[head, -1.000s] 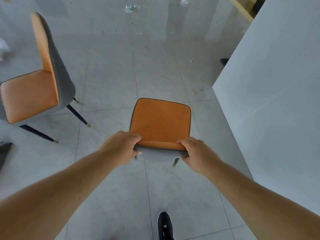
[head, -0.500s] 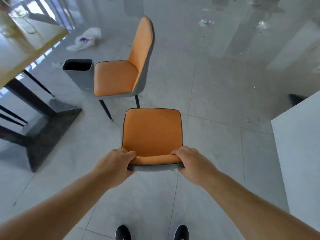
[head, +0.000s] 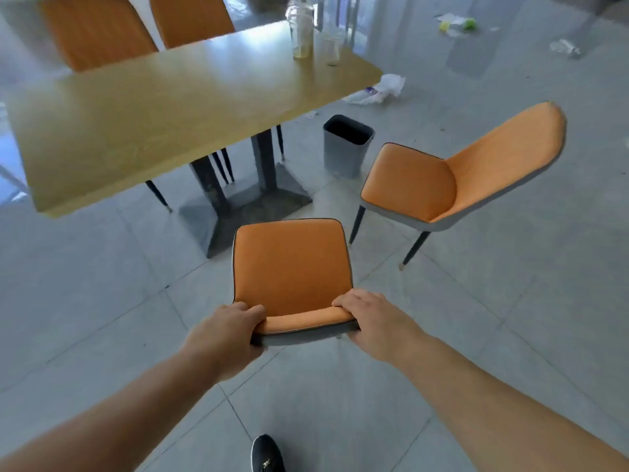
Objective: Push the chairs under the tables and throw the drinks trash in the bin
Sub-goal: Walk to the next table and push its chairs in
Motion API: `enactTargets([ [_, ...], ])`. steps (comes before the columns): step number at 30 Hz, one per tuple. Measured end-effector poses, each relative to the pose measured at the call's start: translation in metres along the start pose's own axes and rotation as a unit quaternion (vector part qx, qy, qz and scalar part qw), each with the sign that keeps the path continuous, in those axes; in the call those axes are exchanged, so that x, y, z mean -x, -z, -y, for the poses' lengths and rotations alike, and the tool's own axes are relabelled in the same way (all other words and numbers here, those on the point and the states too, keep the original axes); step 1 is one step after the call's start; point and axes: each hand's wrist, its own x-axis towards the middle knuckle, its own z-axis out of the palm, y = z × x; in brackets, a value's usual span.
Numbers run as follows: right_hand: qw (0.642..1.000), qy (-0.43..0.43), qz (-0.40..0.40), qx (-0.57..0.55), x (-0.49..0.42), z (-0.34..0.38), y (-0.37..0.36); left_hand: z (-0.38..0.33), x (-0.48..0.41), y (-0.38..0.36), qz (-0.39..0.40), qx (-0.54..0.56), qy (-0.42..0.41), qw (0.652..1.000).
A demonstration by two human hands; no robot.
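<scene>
- Left hand (head: 226, 335) and right hand (head: 376, 321): both closed around the backrest top of the orange-seated, grey-shelled chair (head: 292, 267), which stands near the light wooden table (head: 143, 110), not yet under it.
- Risk: chair legs could catch the table's dark pedestal base (head: 245, 206) if pushed askew.
- Count: four orange chairs, two clear plastic cups (head: 301, 32), one grey bin (head: 347, 144).

light: bright, diffuse daylight | glare: glossy floor (head: 510, 80) upper right | blur: top edge smeared | distortion: wide-angle bowing at edges

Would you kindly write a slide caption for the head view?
Both hands, left and right, grip an orange chair by its backrest, facing the wooden table.
</scene>
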Motion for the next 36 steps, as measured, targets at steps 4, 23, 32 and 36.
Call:
enactTargets([
  [4,0.996,0.058,0.059,0.038,-0.068,0.045,0.011,0.056,0.007,0.006,-0.013,0.046,0.058,0.997],
  [23,0.963,0.194,0.117,0.147,-0.308,0.057,0.107,0.110,-0.105,0.075,-0.110,0.165,0.247,0.949],
  [32,0.940,0.250,0.145,0.183,-0.310,0.021,0.174,0.051,-0.077,0.108,-0.043,0.145,0.337,0.929],
  [36,0.945,0.251,0.068,0.199,-0.285,-0.007,0.230,0.016,-0.053,0.161,-0.054,0.071,0.337,0.937],
])
